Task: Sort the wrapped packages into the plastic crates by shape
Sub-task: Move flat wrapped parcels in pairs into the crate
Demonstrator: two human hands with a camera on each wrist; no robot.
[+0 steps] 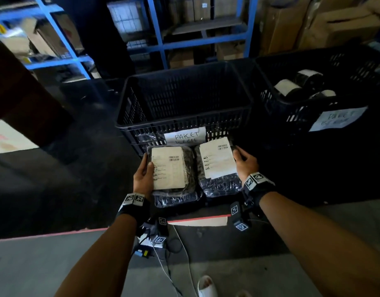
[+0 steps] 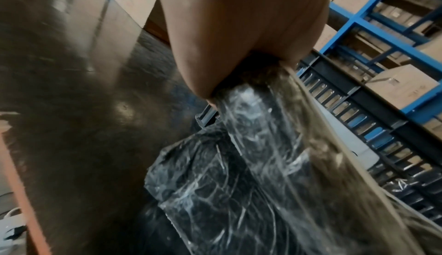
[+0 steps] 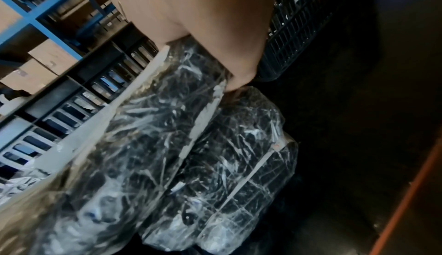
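Observation:
Two flat black packages wrapped in clear film, each with a white shipping label, sit side by side in front of the middle crate (image 1: 184,123). My left hand (image 1: 144,172) grips the left package (image 1: 174,168) by its left edge, thumb on the label. My right hand (image 1: 243,160) grips the right package (image 1: 217,163) at its right edge. Both rest on more wrapped packages (image 1: 176,199) stacked below. In the left wrist view the held package (image 2: 263,155) runs from my palm; in the right wrist view the right package (image 3: 148,126) lies over another one (image 3: 239,155).
The middle crate carries a paper sign "PAKET KECIL" (image 1: 184,137). A second black crate (image 1: 326,97) at the right holds round wrapped rolls (image 1: 292,88) and has its own sign. Blue shelving (image 1: 159,39) with cartons stands behind. A brown carton (image 1: 24,93) sits at the left.

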